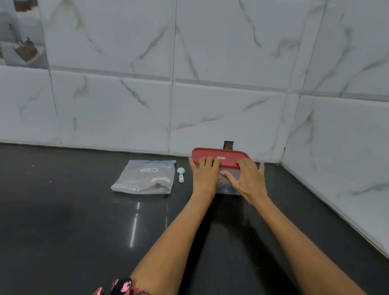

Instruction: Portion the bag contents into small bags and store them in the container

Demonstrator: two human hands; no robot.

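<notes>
A clear container with a red lid stands on the black counter by the back wall. My left hand lies over the lid's near left edge, fingers straight on top. My right hand covers the near right edge, fingers spread on the lid, thumb down across the clear front wall. Left of the container lies a grey zip bag, flat and printed with a logo. Between the bag and the container lies a small mint-green scoop. What is inside the container is hidden.
The black counter runs left and toward me. White marble-pattern tiled walls meet in a corner at the right, close behind the container. A small dark cut-out sits in the wall behind the lid.
</notes>
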